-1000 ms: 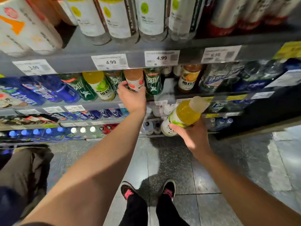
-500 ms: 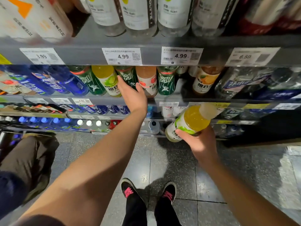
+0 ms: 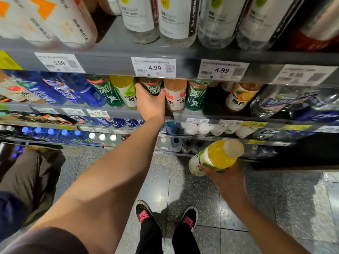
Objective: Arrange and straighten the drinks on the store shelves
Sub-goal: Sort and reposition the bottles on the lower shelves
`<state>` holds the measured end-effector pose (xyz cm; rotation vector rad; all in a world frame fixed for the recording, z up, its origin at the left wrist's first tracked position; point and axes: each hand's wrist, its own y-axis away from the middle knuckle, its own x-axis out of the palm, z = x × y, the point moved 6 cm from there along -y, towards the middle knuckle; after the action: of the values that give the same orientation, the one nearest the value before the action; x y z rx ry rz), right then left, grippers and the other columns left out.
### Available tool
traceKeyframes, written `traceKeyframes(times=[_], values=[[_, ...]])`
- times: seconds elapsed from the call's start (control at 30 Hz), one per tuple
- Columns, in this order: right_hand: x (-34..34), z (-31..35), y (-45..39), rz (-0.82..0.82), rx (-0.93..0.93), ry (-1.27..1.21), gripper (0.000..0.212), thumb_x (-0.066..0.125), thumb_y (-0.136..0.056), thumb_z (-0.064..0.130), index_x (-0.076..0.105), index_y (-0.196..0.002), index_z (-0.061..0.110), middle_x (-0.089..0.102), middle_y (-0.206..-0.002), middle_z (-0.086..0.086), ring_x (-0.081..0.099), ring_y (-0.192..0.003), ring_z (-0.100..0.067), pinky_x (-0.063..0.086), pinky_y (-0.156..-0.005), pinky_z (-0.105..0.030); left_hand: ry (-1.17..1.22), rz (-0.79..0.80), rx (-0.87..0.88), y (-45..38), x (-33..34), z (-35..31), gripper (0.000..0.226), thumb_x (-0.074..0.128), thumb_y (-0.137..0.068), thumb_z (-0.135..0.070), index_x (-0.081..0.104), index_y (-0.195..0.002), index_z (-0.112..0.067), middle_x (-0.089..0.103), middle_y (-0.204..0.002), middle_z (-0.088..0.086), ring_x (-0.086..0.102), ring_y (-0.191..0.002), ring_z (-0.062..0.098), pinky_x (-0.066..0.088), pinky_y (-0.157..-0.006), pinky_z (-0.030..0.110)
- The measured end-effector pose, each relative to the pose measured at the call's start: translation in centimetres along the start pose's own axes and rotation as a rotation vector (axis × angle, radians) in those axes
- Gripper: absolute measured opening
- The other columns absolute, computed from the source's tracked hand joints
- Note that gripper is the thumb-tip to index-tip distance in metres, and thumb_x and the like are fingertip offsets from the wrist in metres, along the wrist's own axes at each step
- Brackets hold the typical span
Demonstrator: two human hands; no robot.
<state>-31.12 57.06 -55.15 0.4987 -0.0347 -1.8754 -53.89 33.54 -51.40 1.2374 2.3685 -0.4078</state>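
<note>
- Far left, middle shelf (image 3: 183, 114): blue bottles (image 3: 77, 88) lean in a packed run, next a green bottle (image 3: 108, 94) and a yellow-topped bottle (image 3: 126, 90); row looks filled but mixed.
- Your left hand (image 3: 149, 103) is up at that shelf, grip wrapped round a green-labelled bottle (image 3: 152, 87), thumb on its right side; it sits between the yellow-topped one and a peach bottle (image 3: 175, 94).
- Right of it: another green bottle (image 3: 196, 96), then a dark gap, then an orange-label bottle (image 3: 240, 96) standing apart. That gap looks unfilled.
- Your right hand (image 3: 222, 173) is low, off the shelves, grip curled under a yellow drink bottle (image 3: 216, 156), lying tilted, white cap to the right.
- Progress, my read: mid-task. Flavours are interleaved, one bottle is out in hand and not yet placed, the gap is open.
- Left to do: sort the green ones together, shelve the yellow bottle with its match, face labels front.
- Lower shelves: too blurred to judge.
</note>
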Motion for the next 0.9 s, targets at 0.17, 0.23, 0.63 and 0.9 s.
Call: traceKeyframes(times=[0.17,0.23,0.63,0.9], values=[[0.8,1.5,0.1,-0.018,-0.057,0.079,0.085,0.09,-0.053,0.06,0.061,-0.12,0.014,0.07,-0.104,0.006,0.068,-0.095,-0.007,0.05,-0.075,-0.007,0.082,0.002,-0.017,1.9,-2.1,1.5,0.069,0.09,-0.065,-0.025,0.049,-0.12,-0.019,0.067,-0.121,0.002,0.056,-0.1,0.007,0.04,-0.087,0.015],[1.5,2.8,0.1,-0.027,-0.092,0.1,0.071,0.093,-0.058,0.048,0.064,-0.113,0.015,0.072,-0.1,0.006,0.068,-0.093,-0.007,0.049,-0.078,-0.007,0.127,0.031,-0.021,2.6,-3.2,1.8,0.072,0.093,-0.063,-0.024,0.048,-0.119,-0.023,0.067,-0.121,0.001,0.052,-0.101,0.0,0.037,-0.087,0.007],[12.0,12.7,-2.1,-0.182,-0.187,-0.017,0.061,0.089,-0.066,0.046,0.063,-0.114,0.02,0.07,-0.098,0.016,0.065,-0.091,0.006,0.055,-0.082,-0.019,0.297,0.212,-0.1,0.5,-13.1,4.9,0.065,0.092,-0.066,-0.027,0.061,-0.122,-0.017,0.065,-0.091,-0.026,0.062,-0.078,-0.021,0.056,-0.071,0.011],[18.8,16.9,-5.3,-0.233,-0.275,0.054,0.062,0.086,-0.077,0.029,0.052,-0.127,0.019,0.062,-0.121,0.005,0.056,-0.114,-0.01,0.041,-0.098,-0.021,0.2,0.268,0.089,-4.5,-17.6,8.0,0.051,0.093,-0.064,-0.008,0.068,-0.108,-0.005,0.073,-0.097,-0.006,0.066,-0.092,-0.004,0.05,-0.092,0.017]])
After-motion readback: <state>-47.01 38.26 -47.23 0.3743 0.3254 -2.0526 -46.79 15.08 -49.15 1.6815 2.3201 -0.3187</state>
